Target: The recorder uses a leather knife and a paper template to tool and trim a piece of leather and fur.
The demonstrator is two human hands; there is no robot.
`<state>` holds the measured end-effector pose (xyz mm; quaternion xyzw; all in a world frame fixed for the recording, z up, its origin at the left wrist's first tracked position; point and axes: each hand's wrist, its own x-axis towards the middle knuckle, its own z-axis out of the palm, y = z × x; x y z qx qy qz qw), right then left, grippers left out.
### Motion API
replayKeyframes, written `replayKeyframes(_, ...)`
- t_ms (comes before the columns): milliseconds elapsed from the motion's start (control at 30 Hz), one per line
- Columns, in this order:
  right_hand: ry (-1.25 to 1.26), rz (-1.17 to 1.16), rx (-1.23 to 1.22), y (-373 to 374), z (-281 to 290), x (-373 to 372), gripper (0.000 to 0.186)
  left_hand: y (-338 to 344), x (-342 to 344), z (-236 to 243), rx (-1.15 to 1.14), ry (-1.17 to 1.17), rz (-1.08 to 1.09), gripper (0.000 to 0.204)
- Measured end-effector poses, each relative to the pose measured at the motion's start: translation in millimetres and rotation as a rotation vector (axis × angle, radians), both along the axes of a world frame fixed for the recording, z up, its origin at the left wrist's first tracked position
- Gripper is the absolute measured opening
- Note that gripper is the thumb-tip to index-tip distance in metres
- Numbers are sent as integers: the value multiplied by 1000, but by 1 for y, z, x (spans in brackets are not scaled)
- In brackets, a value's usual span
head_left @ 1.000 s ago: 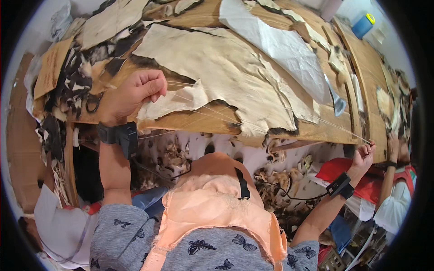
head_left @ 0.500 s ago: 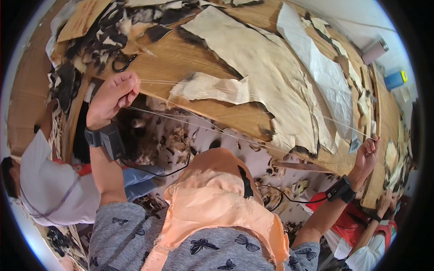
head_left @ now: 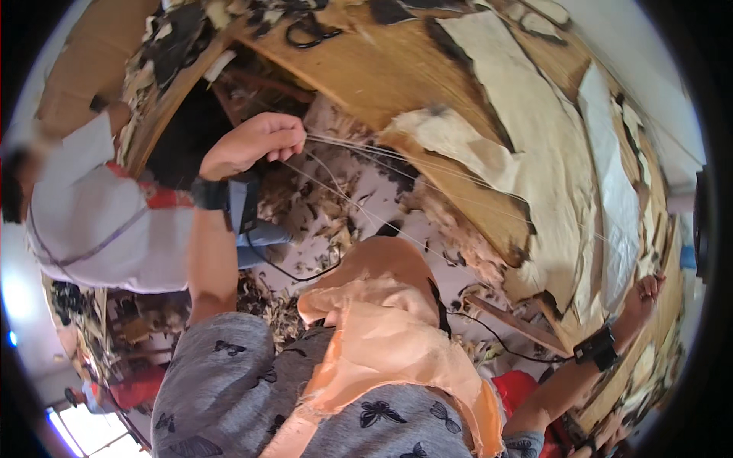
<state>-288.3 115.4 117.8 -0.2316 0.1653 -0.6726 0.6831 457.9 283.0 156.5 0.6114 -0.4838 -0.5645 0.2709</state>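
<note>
My left hand (head_left: 259, 143) is closed, pinching several strands of thin white thread (head_left: 359, 147) over the gap beside the table. From there the strands run to the right across the table. At far right my right hand (head_left: 645, 296) is also closed, with thread at its fingertips, above the table's edge. Between the hands, a small pale piece of hide (head_left: 458, 141) lies near the table edge under the strands. A large cream hide (head_left: 534, 107) with dark furry edges lies beyond it. Thread loops also hang slack below the left hand.
Black-handled scissors (head_left: 309, 34) lie on the wooden table (head_left: 374, 69) at the back. A white sheet (head_left: 611, 191) lies beyond the large hide. Fur scraps (head_left: 305, 206) litter the floor. A person in a white shirt (head_left: 99, 206) is at left. Wrist-device cables cross in front of me.
The view has turned, so the table appears farther right. My left hand now shows over the floor gap instead of the table edge. Both hands keep hold of the thread, spread apart.
</note>
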Motion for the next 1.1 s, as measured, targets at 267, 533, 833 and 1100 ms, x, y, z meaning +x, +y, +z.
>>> replayKeyframes(267, 180, -184, 22, -22, -24, -35, 14, 16, 37, -30, 7, 96, 167, 20)
replayKeyframes(533, 155, -201, 93, -14, -20, -42, 13, 19, 58, -49, 34, 141, 232, 20)
replayKeyframes(833, 179, -378, 96, 14, 23, -43, 15, 12, 68, -55, 163, 55, 177, 23)
replayKeyframes(1100, 1095, -700, 307, 84, 7, -176, 12, 18, 94, -65, 203, 108, 269, 23)
